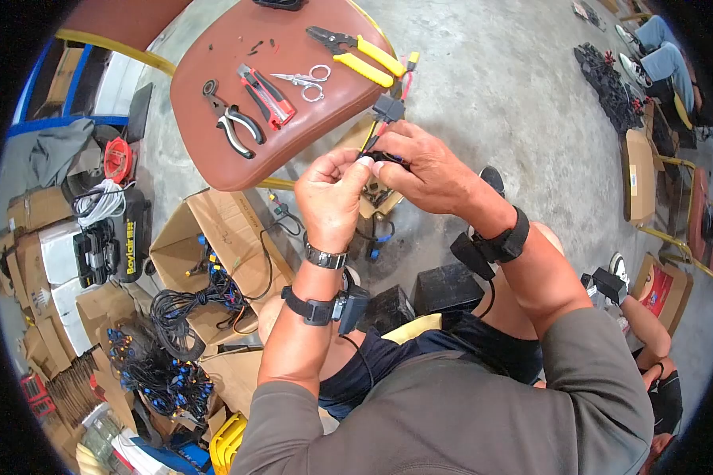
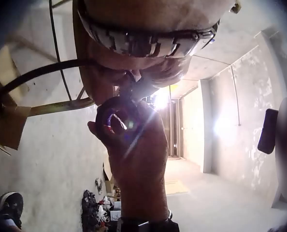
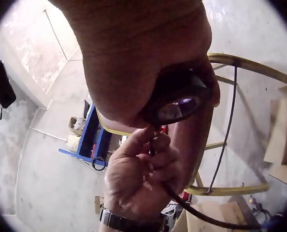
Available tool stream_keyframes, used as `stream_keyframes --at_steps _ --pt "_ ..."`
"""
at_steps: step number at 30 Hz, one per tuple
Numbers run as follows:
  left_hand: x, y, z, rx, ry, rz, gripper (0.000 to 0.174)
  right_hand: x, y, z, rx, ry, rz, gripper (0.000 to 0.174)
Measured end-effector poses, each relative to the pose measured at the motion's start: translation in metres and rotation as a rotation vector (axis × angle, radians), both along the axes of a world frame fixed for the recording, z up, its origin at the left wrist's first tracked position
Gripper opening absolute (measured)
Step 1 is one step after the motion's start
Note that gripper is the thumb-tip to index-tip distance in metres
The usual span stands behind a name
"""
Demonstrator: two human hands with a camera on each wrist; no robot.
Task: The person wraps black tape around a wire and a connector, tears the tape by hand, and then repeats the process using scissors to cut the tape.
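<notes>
The grey shirt [image 1: 444, 404] is nearest. The big brown chair [image 1: 206, 47] is in front, likely used as a place for tools so they are easy to reach. A cardboard box [image 1: 242, 237] full of wires sits on the floor, maybe to stop them spreading.

Both hands meet just off the chair's edge. The right hand [image 1: 424, 170] has its grip bent around a roll of black tape [image 3: 178, 102], tucked under the palm, perhaps so the roll cannot drop. The left hand [image 1: 333, 190] has its grip closed to a small pinch on a black cord [image 3: 194, 211], which seems to keep it steady by the tape. So cord and tape are together at the hands. A dark block [image 1: 388, 108] sticks out past the fingertips.

The yellow cutters [image 1: 364, 69], pliers [image 1: 219, 108], red knife [image 1: 271, 99] and little scissors [image 1: 293, 78] lie side by side on the seat, apart, so each can be picked up alone.
</notes>
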State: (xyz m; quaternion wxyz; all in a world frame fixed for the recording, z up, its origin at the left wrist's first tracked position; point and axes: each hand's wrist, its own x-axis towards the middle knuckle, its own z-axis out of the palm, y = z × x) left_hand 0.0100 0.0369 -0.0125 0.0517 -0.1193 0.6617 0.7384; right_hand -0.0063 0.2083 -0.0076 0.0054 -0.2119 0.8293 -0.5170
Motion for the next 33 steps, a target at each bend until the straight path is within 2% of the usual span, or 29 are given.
stream_keyframes --at_steps 7,10,16,22,25,28,31,32,33 --pt "0.004 0.003 0.000 0.043 0.078 0.016 0.015 0.000 -0.001 0.001 -0.106 -0.058 0.039 0.021" --pt "0.005 0.002 0.002 0.083 0.027 0.025 0.014 0.001 -0.003 0.001 -0.109 -0.011 0.036 0.021" --pt "0.007 0.006 0.002 0.040 0.093 0.035 0.014 0.001 -0.003 -0.004 -0.095 0.067 0.053 0.018" --pt "0.011 0.005 0.004 0.095 0.097 0.022 0.012 0.003 0.000 -0.003 -0.011 0.008 0.080 0.017" --pt "0.014 0.004 0.007 0.061 0.102 -0.001 0.012 0.001 -0.005 -0.006 -0.127 -0.042 0.084 0.018" --pt "0.018 0.007 0.009 0.091 0.113 0.028 0.012 0.001 -0.003 -0.006 -0.107 -0.062 0.111 0.019" --pt "0.019 0.009 0.010 -0.209 0.248 0.025 0.012 -0.002 -0.004 -0.006 -0.185 -0.182 0.142 0.021" --pt "0.019 0.009 0.008 -0.148 0.241 0.018 0.012 -0.002 -0.002 -0.013 -0.119 -0.044 0.127 0.024" --pt "0.013 0.007 0.008 -0.074 0.326 -0.038 0.015 -0.005 -0.001 -0.011 -0.129 -0.048 0.120 0.025"
